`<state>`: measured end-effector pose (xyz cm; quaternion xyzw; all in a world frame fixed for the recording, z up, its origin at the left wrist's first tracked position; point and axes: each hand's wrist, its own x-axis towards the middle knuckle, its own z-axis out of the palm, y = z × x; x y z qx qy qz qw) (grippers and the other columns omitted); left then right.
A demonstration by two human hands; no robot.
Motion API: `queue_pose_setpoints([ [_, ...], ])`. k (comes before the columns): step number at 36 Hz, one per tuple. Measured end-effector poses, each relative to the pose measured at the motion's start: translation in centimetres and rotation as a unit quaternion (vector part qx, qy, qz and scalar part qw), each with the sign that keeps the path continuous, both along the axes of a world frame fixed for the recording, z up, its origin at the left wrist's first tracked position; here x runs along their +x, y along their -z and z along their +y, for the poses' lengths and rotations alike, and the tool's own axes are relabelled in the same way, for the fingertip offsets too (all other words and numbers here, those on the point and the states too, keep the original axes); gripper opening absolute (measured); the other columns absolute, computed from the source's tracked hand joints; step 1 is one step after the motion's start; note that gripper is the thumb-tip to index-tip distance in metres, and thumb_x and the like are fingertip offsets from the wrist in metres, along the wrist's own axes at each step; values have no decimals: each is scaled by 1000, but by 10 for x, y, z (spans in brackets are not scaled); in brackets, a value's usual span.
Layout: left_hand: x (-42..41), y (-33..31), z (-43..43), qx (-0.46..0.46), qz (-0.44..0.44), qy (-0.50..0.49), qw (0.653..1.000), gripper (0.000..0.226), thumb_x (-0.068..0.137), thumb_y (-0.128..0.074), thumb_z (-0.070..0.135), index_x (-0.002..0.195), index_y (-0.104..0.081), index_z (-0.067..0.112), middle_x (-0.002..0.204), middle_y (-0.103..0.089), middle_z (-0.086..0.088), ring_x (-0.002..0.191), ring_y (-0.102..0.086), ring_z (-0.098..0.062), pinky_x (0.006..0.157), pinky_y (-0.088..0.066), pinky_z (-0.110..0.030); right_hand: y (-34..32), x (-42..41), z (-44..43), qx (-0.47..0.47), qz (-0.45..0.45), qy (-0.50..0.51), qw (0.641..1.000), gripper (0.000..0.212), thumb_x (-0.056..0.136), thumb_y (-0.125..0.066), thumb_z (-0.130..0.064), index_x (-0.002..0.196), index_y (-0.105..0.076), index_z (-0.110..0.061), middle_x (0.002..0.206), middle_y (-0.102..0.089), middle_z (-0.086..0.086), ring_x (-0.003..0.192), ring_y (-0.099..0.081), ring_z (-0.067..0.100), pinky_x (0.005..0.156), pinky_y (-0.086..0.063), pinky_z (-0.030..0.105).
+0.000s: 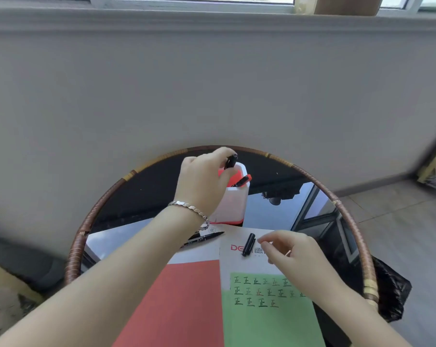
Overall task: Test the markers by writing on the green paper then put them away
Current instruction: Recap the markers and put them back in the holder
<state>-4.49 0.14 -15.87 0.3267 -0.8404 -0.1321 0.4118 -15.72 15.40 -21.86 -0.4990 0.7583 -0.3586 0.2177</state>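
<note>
Above the holder rim (242, 167), left hand (203, 182) grips a marker (230, 162).

Left hand (204, 181) gripping marker (230, 161) over holder (233, 201); right hand (294, 256) beside cap (248, 244), green paper (269, 321) below

Behind the sheets (269, 321) stands the holder (233, 204) (a cap (248, 244) lies on one sheet).

The pen holder (233, 204) and the left hand (204, 181) over it block the far middle of the table (149, 191), whose glass lies bare to their left, with the wall (211, 83) close behind.
</note>
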Motion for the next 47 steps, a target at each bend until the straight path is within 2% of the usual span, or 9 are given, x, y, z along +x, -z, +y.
queue_pose_setpoints([
  [3, 3, 11, -6, -26, -90, -28, 995, 21, 89, -55, 25, 108, -64, 19, 101, -66, -4, 101, -54, -21, 90, -21, -27, -1, 3, -3, 2, 21, -6, 1000, 16, 87, -55, -25, 82, -67, -33, 70, -66, 0, 61, -52, 9, 63, -47, 27],
  [6, 17, 20, -5, -51, -102, -18, 993, 26, 87, -57, 20, 112, -63, 15, 110, -65, -4, 113, -52, -23, 96, -27, -37, 2, 4, -9, 7, 44, -7, 999, 15, 87, -54, -24, 93, -68, -28, 69, -60, -11, 60, -49, 3, 60, -43, 22],
  [10, 47, 38, 11, -99, -53, -27, 993, 25, 80, -52, 19, 100, -65, 11, 101, -63, -5, 96, -49, -19, 79, -35, -33, 11, 5, -20, 51, 101, -2, 994, 26, 86, -53, -36, 110, -59, -30, 81, -54, -14, 73, -49, 2, 62, -38, 23],
  [15, 73, 76, 20, -67, -174, -39, 982, 11, 67, -75, 13, 69, -64, 13, 66, -60, 0, 55, -54, -23, 50, -36, -30, 16, 12, -33, 116, 152, 9, 982, 40, 88, -49, -44, 124, -46, -27, 91, -51, -6, 87, -46, 10, 67, -42, 27],
  [24, 78, 94, 17, -22, -261, -32, 964, 29, 43, -86, 6, 62, -64, 10, 56, -57, -3, 51, -53, -27, 43, -45, -30, 17, 14, -44, 125, 96, 53, 986, 32, 80, -59, -32, 108, -54, -17, 89, -64, 0, 77, -57, 17, 52, -36, 23],
  [33, 77, 94, 14, -30, -293, -18, 955, 31, 39, -87, 4, 51, -58, 10, 51, -52, -5, 48, -51, -27, 39, -46, -32, 12, 14, -34, 97, 6, 92, 991, 33, 72, -65, -23, 104, -57, -18, 82, -63, -3, 75, -64, 16, 66, -49, 30],
  [39, 78, 74, 32, -11, -197, -17, 980, 18, 69, -77, 9, 66, -59, 9, 59, -50, -2, 56, -44, -22, 50, -35, -30, -4, 13, -12, 16, -81, 98, 992, 15, 72, -65, -15, 85, -64, -24, 77, -64, -4, 73, -63, 13, 61, -46, 22],
  [42, 83, 61, 53, 111, -110, 7, 988, 8, 90, -52, 21, 83, -54, 17, 66, -49, 6, 59, -40, -10, 55, -31, -25, -10, 13, 3, -20, -119, 69, 990, 18, 80, -60, -10, 83, -65, -27, 70, -67, -2, 58, -60, 9, 50, -44, 16],
  [47, 87, 57, 76, 259, 16, 70, 963, 13, 87, -56, 19, 79, -56, 29, 69, -56, 4, 56, -44, -8, 51, -37, -18, -14, 16, 17, -98, -177, 67, 977, 15, 81, -64, -5, 81, -69, -19, 67, -70, -2, 58, -59, 4, 54, -48, 13],
])
